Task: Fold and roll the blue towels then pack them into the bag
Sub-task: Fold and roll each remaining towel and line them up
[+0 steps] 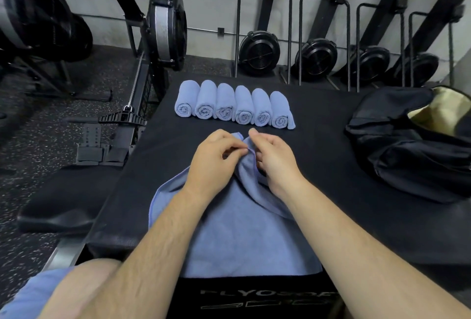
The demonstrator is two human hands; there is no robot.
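Observation:
A blue towel (pixel 239 237) lies spread on the black padded box (pixel 331 173) right in front of me, its far edge bunched up. My left hand (pixel 216 158) and my right hand (pixel 275 160) both pinch that bunched far edge, close together. Several rolled blue towels (pixel 234 106) lie side by side in a row beyond my hands, spiral ends toward me. The black bag (pixel 407 153) sits at the right of the box, its mouth open and a tan lining (pixel 441 112) showing.
A rowing machine with a flywheel (pixel 165 28) stands to the left on the speckled floor. Several upright rowers (pixel 316 56) are stored against the back wall. More blue cloth (pixel 28 293) shows at the bottom left by my knee.

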